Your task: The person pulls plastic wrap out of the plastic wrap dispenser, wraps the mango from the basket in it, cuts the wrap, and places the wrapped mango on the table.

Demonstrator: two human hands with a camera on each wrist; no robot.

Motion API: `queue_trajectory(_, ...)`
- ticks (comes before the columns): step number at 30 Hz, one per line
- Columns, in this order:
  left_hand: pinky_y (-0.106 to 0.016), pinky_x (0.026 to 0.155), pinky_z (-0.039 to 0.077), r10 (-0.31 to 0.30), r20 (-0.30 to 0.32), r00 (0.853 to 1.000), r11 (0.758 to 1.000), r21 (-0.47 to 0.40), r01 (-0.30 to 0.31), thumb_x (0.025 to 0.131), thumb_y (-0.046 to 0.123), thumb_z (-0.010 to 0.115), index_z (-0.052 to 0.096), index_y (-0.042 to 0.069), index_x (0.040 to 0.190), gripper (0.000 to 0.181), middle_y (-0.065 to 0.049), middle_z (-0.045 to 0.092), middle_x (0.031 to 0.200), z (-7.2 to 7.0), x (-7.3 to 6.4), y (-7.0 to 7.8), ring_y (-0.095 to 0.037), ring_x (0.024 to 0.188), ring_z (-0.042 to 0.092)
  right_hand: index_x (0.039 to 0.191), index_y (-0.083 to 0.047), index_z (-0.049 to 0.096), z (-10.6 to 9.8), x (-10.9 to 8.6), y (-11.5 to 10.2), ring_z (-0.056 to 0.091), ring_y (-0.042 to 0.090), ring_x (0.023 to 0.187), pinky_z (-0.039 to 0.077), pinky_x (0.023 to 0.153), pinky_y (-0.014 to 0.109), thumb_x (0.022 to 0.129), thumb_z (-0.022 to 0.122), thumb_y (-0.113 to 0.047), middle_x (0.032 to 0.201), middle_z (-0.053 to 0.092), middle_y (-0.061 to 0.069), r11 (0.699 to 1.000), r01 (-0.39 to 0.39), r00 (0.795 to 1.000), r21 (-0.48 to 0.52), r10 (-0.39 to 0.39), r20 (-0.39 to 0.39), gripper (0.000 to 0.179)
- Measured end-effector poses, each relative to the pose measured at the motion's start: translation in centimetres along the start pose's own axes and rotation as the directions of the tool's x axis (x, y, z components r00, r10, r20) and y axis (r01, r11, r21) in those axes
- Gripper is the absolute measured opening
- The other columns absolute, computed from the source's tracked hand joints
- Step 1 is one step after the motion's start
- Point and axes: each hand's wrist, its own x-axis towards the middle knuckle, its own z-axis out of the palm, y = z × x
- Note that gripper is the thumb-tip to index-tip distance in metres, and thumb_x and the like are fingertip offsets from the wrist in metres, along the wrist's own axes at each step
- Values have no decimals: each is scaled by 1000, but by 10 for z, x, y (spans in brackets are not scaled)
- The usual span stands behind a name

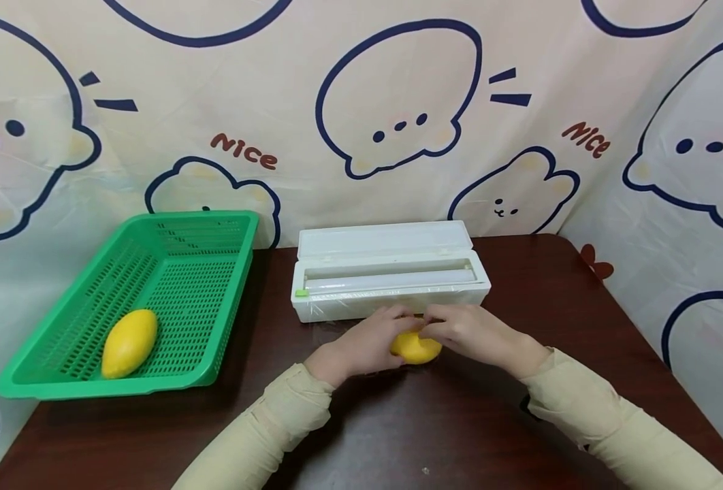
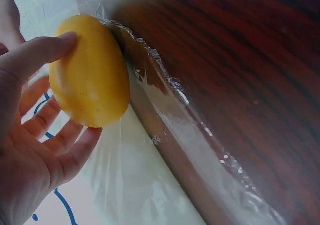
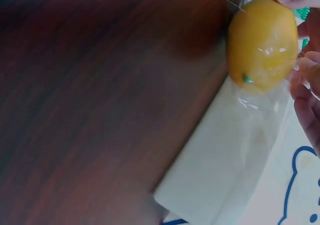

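A yellow lemon (image 1: pixel 416 348) is between the two hands, just in front of a white cling film box (image 1: pixel 392 309). My left hand (image 1: pixel 370 340) grips it, the thumb lying on its skin and the other fingers underneath in the left wrist view. My right hand (image 1: pixel 474 333) is bent over its right side, and its fingers (image 3: pixel 311 67) pinch clear cling film (image 3: pixel 250 101) at the lemon. That film covers the lemon's green-tipped end in the right wrist view. A crinkled film edge (image 2: pixel 182 92) runs along the box front in the left wrist view.
A green plastic basket (image 1: pixel 229 320) stands on the left, with another lemon (image 1: pixel 130 344) in it. The box's lid (image 1: pixel 386 239) is raised at the back, and a film roll (image 1: pixel 392 280) shows inside. Dark wooden table (image 1: pixel 398 435) lies beneath; a printed curtain (image 1: pixel 288 102) hangs behind.
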Motion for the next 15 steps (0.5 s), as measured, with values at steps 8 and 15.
queue_trajectory(8,-35,109,42,-19,-32,999,990,-141,15,79,3,87,42,8,150,84,-9,58,139,0,1,-4,-23,125,54,99,-9,70,7,4,-1,65,12,91,56,78,26,82,83,3,99,67,-2,962,-195,981,189,194,26,24)
queue_trajectory(15,-37,111,40,-42,-6,999,992,-120,41,83,7,86,41,9,152,82,-10,56,142,-1,-1,-2,-25,130,52,99,-7,80,15,-4,3,67,21,99,57,84,34,78,84,6,105,70,5,969,-153,988,193,155,2,25)
